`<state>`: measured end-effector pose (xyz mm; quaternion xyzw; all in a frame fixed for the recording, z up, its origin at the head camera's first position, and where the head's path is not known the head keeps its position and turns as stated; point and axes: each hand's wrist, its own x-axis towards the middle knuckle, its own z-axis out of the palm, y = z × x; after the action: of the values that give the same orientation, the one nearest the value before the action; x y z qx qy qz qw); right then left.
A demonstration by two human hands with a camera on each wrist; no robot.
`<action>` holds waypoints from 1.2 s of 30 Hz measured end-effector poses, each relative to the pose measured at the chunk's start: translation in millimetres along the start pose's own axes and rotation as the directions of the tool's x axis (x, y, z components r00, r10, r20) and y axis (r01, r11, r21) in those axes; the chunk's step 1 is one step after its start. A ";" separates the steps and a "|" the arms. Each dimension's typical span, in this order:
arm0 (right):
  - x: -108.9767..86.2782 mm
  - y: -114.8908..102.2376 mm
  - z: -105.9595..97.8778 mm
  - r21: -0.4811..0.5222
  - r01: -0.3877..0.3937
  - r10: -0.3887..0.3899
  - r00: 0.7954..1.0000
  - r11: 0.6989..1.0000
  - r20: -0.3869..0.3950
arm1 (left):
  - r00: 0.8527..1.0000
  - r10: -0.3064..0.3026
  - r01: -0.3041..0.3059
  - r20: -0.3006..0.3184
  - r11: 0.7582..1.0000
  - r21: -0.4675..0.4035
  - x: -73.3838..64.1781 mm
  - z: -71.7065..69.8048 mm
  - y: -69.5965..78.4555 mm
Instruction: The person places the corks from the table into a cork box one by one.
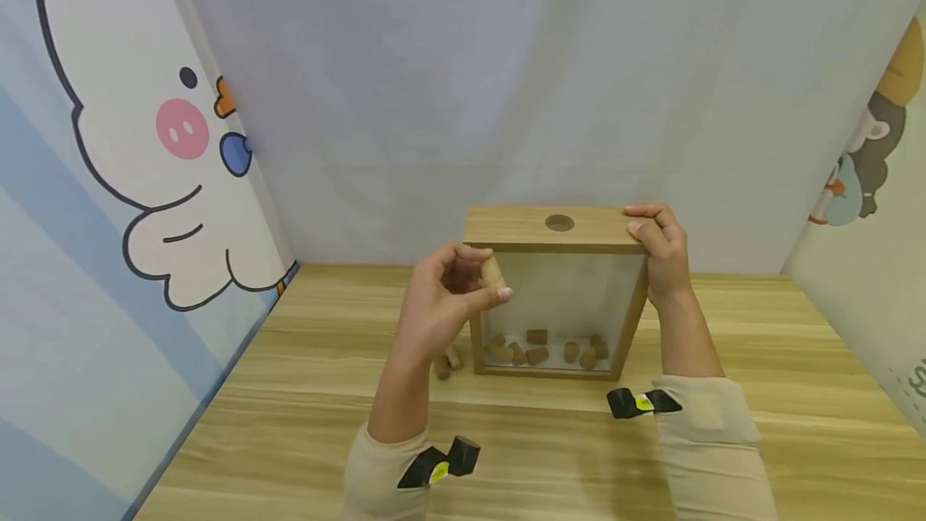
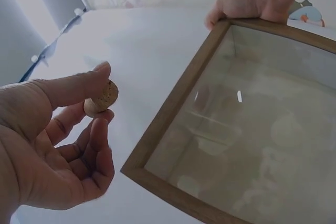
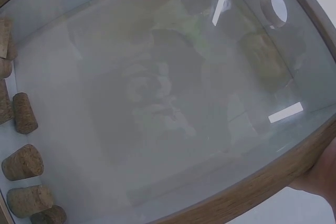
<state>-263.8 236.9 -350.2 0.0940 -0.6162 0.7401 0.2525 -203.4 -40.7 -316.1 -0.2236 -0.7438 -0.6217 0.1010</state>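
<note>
A cork stopper (image 1: 493,272) is pinched between the thumb and fingers of my left hand (image 1: 438,296), in front of the upper left corner of a wooden box (image 1: 517,225). In the left wrist view the cork's (image 2: 106,96) speckled round end shows. The box stands upright with a clear front and a round hole (image 1: 560,223) in its top. My right hand (image 1: 662,252) holds the box's top right corner, thumb on the top board. Several corks (image 1: 537,355) lie on the box floor; the right wrist view shows them closer, one tapered cork (image 3: 24,113) among them.
Loose corks (image 1: 452,357) lie on the wood-grain table (image 1: 318,408) just left of the box, partly behind my left forearm. A pale curtain (image 1: 405,103) hangs behind the table. Printed cartoon panels (image 1: 108,127) stand at both sides.
</note>
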 end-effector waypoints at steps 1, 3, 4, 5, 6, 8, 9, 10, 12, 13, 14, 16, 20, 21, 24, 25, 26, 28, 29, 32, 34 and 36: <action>0.1 -0.1 -0.1 0.000 -0.001 0.001 1.000 1.000 0.003 | 1.000 -0.003 0.003 0.004 1.000 -0.007 2.8 1.0 2.7; 0.4 0.1 -0.2 0.003 0.000 0.000 1.000 1.000 0.002 | 1.000 -0.008 0.008 0.013 1.000 -0.018 9.4 3.3 7.5; 0.6 0.1 -0.3 0.003 0.000 0.000 1.000 1.000 0.001 | 1.000 -0.002 0.002 0.018 1.000 -0.018 12.9 4.3 9.4; 0.7 0.2 -0.4 0.002 0.000 0.000 1.000 1.000 0.000 | 1.000 0.005 -0.004 0.021 1.000 -0.018 16.5 5.4 11.0; 0.8 0.2 -0.5 0.002 0.000 0.000 1.000 1.000 0.000 | 1.000 0.015 -0.014 0.026 1.000 -0.017 20.2 6.5 12.3; 0.8 0.3 -0.6 0.000 -0.005 0.005 1.000 1.000 0.002 | 0.998 0.039 -0.039 0.038 0.999 -0.017 27.4 8.6 14.7; 0.8 0.3 -0.6 0.000 -0.007 0.007 1.000 1.000 0.004 | 0.998 0.051 -0.051 0.043 0.999 -0.011 31.0 9.7 15.6; 0.8 0.4 -0.7 0.000 -0.009 0.009 1.000 1.000 0.005 | 0.997 0.061 -0.060 0.048 0.998 -0.005 34.4 10.8 16.7; 0.7 0.6 -0.7 0.000 -0.009 0.009 1.000 1.000 0.005 | 0.995 0.069 -0.069 0.069 0.998 -0.005 41.6 13.4 18.7; 0.7 0.8 -0.8 -0.001 -0.009 0.009 1.000 1.000 0.005 | 0.994 0.074 -0.073 0.082 0.997 -0.008 45.2 14.7 19.7; 0.8 1.1 -0.9 0.000 -0.008 0.008 1.000 1.000 0.003 | 0.993 0.072 -0.071 0.093 0.997 -0.010 48.9 16.1 20.7; 1.0 1.8 -0.8 0.002 -0.003 0.003 1.000 1.000 0.001 | 0.991 0.065 -0.063 0.118 0.998 -0.027 55.8 18.7 22.3; 1.4 3.6 -0.7 0.011 -0.003 0.003 1.000 1.000 0.009 | 0.989 0.043 -0.035 0.142 0.998 -0.058 66.9 22.6 24.1; 1.5 3.9 -0.8 0.010 -0.004 0.004 1.000 1.000 0.012 | 0.989 0.038 -0.029 0.144 0.998 -0.063 69.1 23.5 24.3; 1.6 4.5 -1.1 0.011 -0.009 0.008 1.000 1.000 0.015 | 0.988 0.032 -0.020 0.152 0.997 -0.075 74.7 26.8 24.3; 1.6 4.5 -1.3 0.011 -0.008 0.008 1.000 1.000 0.016 | 0.988 0.030 -0.018 0.152 0.997 -0.078 76.7 28.4 24.1; 1.7 4.5 -1.5 0.010 -0.007 0.007 1.000 1.000 0.016 | 0.988 0.031 -0.019 0.152 0.996 -0.082 78.5 30.0 23.8; 1.9 4.5 -1.7 0.010 -0.006 0.006 1.000 1.000 0.015 | 0.988 0.030 -0.015 0.151 0.995 -0.101 82.3 33.8 22.9; 2.0 4.4 -1.9 0.011 -0.005 0.005 1.000 1.000 0.015 | 0.989 0.027 -0.011 0.148 0.994 -0.112 84.4 35.9 22.3; 2.5 4.4 -2.2 0.009 -0.001 0.001 1.000 1.000 0.011 | 0.990 0.016 0.002 0.142 0.992 -0.130 91.1 42.1 20.1; 2.8 4.6 -2.6 0.010 0.000 0.000 1.000 1.000 0.010 | 0.991 0.011 0.004 0.133 0.993 -0.114 95.6 46.0 18.7; 3.0 4.8 -3.0 0.011 0.000 0.000 1.000 1.000 0.010 | 0.992 0.014 -0.007 0.123 0.998 -0.063 99.9 49.5 16.5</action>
<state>-268.3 240.0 -353.7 0.0990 -0.6135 0.7429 0.2490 -277.4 30.1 -269.0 -0.2684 -0.7277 -0.6292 0.0512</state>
